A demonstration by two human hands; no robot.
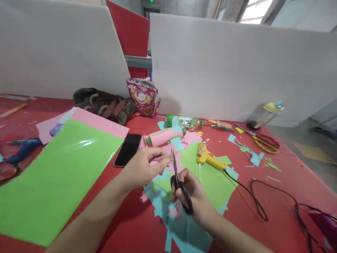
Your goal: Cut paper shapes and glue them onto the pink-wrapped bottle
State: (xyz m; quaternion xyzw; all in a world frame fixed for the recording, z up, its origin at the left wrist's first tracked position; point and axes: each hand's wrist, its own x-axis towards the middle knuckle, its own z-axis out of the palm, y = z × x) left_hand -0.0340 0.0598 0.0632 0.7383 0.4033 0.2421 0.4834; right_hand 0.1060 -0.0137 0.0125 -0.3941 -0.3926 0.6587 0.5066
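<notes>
Pinching a thin pink paper scrap, left hand meets black-handled scissors clasped by right hand

The red worktop carries a large green sheet lapping over a pink sheet, with a black phone just beside them. A yellow glue gun lies on paper offcuts. Farther back lie red-handled scissors, a plastic bottle and a snack bag.

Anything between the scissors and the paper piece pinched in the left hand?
Nothing visible. The scissors in the right hand point up, blade tips right at the small paper piece pinched by the left hand. Loose scraps lie below on the table.
</notes>
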